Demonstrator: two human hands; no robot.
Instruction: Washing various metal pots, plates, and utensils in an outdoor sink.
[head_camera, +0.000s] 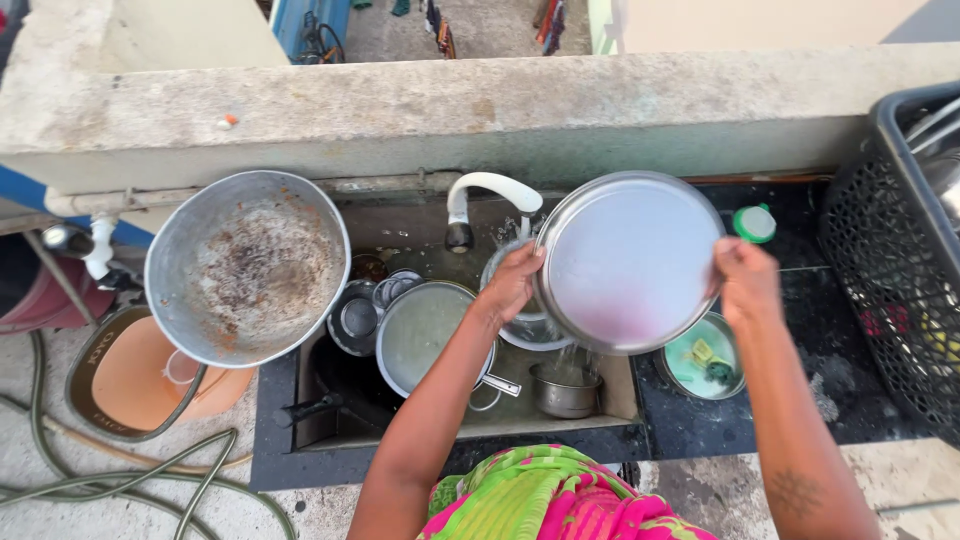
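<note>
I grip the plate (628, 262) by its rims, left hand (515, 280) and right hand (745, 280) both closed, under the tap (485, 200) over the sink (600, 415).

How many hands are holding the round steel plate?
2: the left hand grips the steel plate at its left edge, the right hand at its right edge, above the sink.

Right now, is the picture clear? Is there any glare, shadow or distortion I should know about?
Head view: soft, even daylight with no hard shadows; the steel plate, held by the left hand and right hand, reflects a pale sheen but no harsh glare; the concrete ledge bows slightly, a wide-lens distortion; the middle is sharp.
</note>
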